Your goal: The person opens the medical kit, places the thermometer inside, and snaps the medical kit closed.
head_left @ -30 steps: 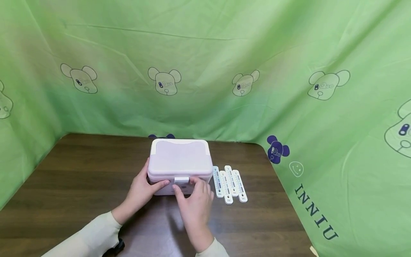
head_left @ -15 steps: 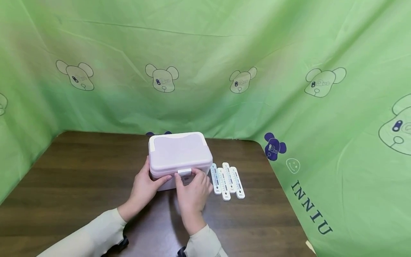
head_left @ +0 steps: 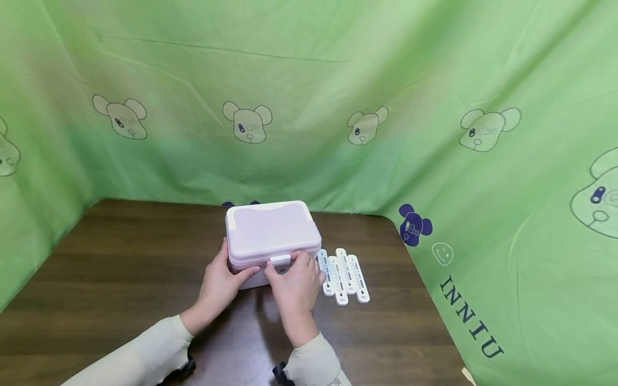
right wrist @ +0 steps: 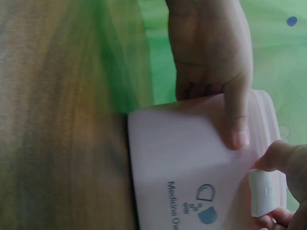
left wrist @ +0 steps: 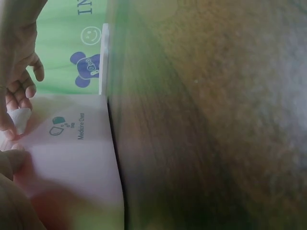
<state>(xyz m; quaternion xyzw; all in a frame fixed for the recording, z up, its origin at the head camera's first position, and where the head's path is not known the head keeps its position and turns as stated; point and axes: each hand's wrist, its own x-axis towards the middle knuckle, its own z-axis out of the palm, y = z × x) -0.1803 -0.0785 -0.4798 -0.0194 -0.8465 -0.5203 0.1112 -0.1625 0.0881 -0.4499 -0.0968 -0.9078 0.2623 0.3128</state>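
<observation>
A pale pink and lilac medicine box (head_left: 272, 230) stands on the table with its lid down. "Medicine Chest" and a capsule drawing mark its front, seen in the left wrist view. My left hand (head_left: 217, 284) grips the box's left front corner, thumb on the front face and fingers along the left side. At the front rim, my right hand (head_left: 296, 284) pinches the white latch (right wrist: 261, 191) by its two ends, thumb on one and index finger on the other. The right wrist view shows the left thumb (right wrist: 237, 134) pressing the front face below the lid.
Several white strip thermometers (head_left: 343, 276) lie side by side just right of the box, close to my right hand. The dark wooden table (head_left: 120, 268) ends at a green printed curtain (head_left: 309, 80) behind and at the sides.
The box has turned slightly counterclockwise on the table, its right side swinging backward. Both hands have moved with it and keep their places on the box and latch.
</observation>
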